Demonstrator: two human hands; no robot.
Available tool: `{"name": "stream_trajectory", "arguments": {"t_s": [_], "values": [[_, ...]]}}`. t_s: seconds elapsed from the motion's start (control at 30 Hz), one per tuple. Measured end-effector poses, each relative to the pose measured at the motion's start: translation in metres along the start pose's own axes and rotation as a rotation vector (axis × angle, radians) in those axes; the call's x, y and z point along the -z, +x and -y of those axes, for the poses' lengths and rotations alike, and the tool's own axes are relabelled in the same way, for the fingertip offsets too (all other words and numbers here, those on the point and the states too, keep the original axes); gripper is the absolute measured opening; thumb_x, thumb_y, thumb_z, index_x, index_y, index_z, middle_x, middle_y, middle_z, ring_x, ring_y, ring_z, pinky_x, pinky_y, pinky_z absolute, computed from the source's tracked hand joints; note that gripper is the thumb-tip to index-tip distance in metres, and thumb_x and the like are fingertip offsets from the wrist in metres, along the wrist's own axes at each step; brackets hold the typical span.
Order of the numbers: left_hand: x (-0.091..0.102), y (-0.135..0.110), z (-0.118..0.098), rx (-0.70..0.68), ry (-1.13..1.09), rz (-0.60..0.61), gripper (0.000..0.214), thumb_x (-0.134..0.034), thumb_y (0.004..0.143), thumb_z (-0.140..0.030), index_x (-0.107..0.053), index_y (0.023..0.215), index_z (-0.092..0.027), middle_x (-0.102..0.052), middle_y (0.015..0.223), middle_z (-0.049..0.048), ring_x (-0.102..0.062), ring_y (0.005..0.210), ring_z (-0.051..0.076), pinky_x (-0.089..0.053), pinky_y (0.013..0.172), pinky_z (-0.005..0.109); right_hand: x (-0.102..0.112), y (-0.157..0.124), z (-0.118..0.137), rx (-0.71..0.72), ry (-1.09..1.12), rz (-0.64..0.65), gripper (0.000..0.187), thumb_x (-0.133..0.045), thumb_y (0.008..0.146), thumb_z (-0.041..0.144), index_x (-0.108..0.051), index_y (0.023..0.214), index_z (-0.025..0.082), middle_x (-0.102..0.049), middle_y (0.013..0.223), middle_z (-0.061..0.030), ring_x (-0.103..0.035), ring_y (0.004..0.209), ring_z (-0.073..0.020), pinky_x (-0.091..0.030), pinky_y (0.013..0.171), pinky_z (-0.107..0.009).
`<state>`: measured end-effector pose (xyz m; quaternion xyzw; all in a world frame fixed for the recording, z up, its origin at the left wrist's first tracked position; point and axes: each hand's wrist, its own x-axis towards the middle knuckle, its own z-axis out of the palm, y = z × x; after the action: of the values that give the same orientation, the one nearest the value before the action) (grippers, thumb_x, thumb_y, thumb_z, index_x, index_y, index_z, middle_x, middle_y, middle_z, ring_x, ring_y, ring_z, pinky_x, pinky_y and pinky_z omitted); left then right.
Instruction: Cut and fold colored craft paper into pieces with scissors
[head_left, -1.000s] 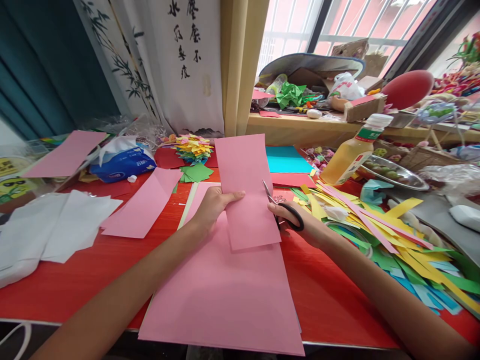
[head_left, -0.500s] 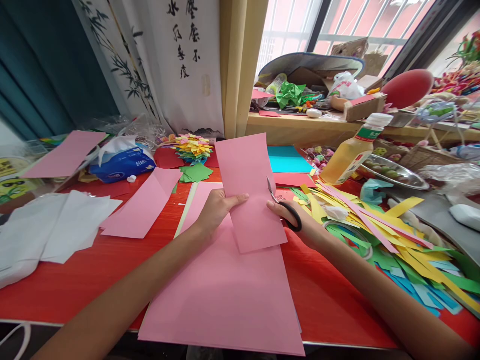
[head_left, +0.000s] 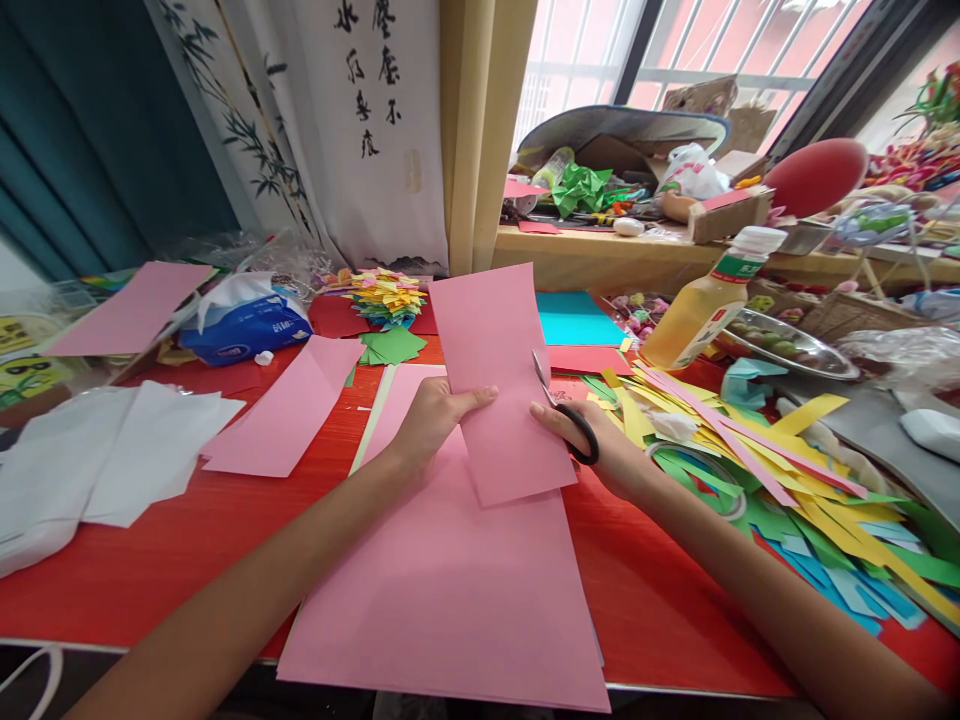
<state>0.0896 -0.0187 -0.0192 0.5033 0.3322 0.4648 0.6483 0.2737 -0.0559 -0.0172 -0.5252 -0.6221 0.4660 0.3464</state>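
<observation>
My left hand [head_left: 439, 415] pinches the left edge of a pink paper sheet [head_left: 499, 330], thumb on top and the other fingers behind it. The sheet is held up, tilted toward me. At its right edge my right hand [head_left: 592, 440] grips a pair of scissors [head_left: 582, 432] with black handles. One blade shows in front of the sheet; the rest is hidden behind the paper. Below both hands lies a stack of larger pink paper [head_left: 442, 600]. Left of it, a few cut pink sheets [head_left: 285, 410] rest on the red table [head_left: 187, 570].
Yellow, green and blue paper strips [head_left: 817, 490] are heaped at the right, beside a tilted-looking juice bottle [head_left: 694, 310] and a metal dish [head_left: 787, 345]. A blue tissue pack [head_left: 244, 325] and white sheets [head_left: 112, 460] lie left. Behind stands a folded-paper piece [head_left: 386, 295].
My right hand and the scissors have shifted very slightly left along the sheet's right edge. My left hand and the rest look the same.
</observation>
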Motion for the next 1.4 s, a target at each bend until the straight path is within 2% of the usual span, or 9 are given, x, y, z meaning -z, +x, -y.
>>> {"name": "stream_trajectory", "arguments": {"t_s": [0.13, 0.37, 0.6, 0.77, 1.0, 1.2, 1.4], "values": [[0.0012, 0.0015, 0.0004, -0.003, 0.014, 0.000, 0.034, -0.066, 0.067, -0.026, -0.066, 0.098, -0.013, -0.068, 0.094, 0.0103, -0.062, 0.083, 0.024, -0.049, 0.077, 0.039, -0.0002, 0.0005, -0.0008, -0.005, -0.006, -0.006, 0.043, -0.051, 0.078, 0.053, -0.039, 0.057, 0.017, -0.035, 0.049, 0.0048, -0.031, 0.042, -0.0058, -0.018, 0.039, -0.022], [0.0009, 0.0021, -0.0014, -0.011, 0.001, -0.017, 0.032, -0.067, 0.066, -0.025, -0.066, 0.094, -0.012, -0.069, 0.091, 0.0093, -0.063, 0.081, 0.023, -0.050, 0.073, 0.036, -0.0035, 0.0009, -0.0015, -0.013, 0.100, -0.012, 0.042, -0.056, 0.075, 0.050, -0.037, 0.056, 0.017, -0.028, 0.048, 0.0068, -0.022, 0.040, -0.0043, -0.013, 0.037, -0.021], [-0.0041, -0.0038, -0.0025, 0.030, 0.012, 0.033, 0.029, -0.066, 0.068, -0.024, -0.066, 0.094, -0.012, -0.069, 0.089, 0.0093, -0.063, 0.078, 0.022, -0.050, 0.070, 0.034, -0.0035, -0.0006, -0.0002, 0.021, 0.101, -0.018, 0.041, -0.047, 0.081, 0.050, -0.039, 0.057, 0.017, -0.035, 0.049, 0.0043, -0.031, 0.041, -0.0062, -0.020, 0.039, -0.022], [-0.0061, -0.0045, -0.0031, 0.036, 0.008, 0.042, 0.028, -0.066, 0.068, -0.025, -0.066, 0.093, -0.011, -0.069, 0.088, 0.0095, -0.063, 0.076, 0.021, -0.050, 0.069, 0.033, -0.0037, -0.0001, 0.0018, 0.031, 0.103, -0.018, 0.040, -0.047, 0.081, 0.049, -0.041, 0.058, 0.017, -0.035, 0.051, 0.0040, -0.031, 0.043, -0.0063, -0.021, 0.040, -0.022], [-0.0049, -0.0026, -0.0007, 0.032, 0.024, 0.029, 0.031, -0.067, 0.067, -0.027, -0.066, 0.094, -0.012, -0.069, 0.088, 0.0090, -0.063, 0.077, 0.021, -0.049, 0.071, 0.034, -0.0040, -0.0009, 0.0026, 0.025, 0.046, -0.080, 0.042, -0.053, 0.077, 0.049, -0.038, 0.055, 0.017, -0.032, 0.046, 0.0059, -0.030, 0.039, -0.0054, -0.019, 0.036, -0.020], [-0.0028, -0.0011, -0.0001, 0.022, 0.019, 0.035, 0.029, -0.067, 0.067, -0.025, -0.066, 0.092, -0.012, -0.069, 0.087, 0.0081, -0.063, 0.078, 0.021, -0.049, 0.071, 0.034, -0.0037, 0.0006, -0.0019, 0.006, 0.119, -0.049, 0.040, -0.057, 0.074, 0.049, -0.038, 0.058, 0.018, -0.029, 0.050, 0.0068, -0.024, 0.040, -0.0045, -0.015, 0.036, -0.019], [-0.0062, -0.0053, -0.0002, 0.062, 0.038, 0.074, 0.024, -0.067, 0.067, -0.029, -0.067, 0.084, -0.012, -0.068, 0.083, 0.0079, -0.063, 0.075, 0.021, -0.049, 0.069, 0.034, -0.0040, -0.0016, 0.0053, 0.029, 0.064, -0.082, 0.045, -0.051, 0.078, 0.051, -0.036, 0.053, 0.017, -0.035, 0.045, 0.0051, -0.032, 0.038, -0.0055, -0.020, 0.037, -0.020]]}}
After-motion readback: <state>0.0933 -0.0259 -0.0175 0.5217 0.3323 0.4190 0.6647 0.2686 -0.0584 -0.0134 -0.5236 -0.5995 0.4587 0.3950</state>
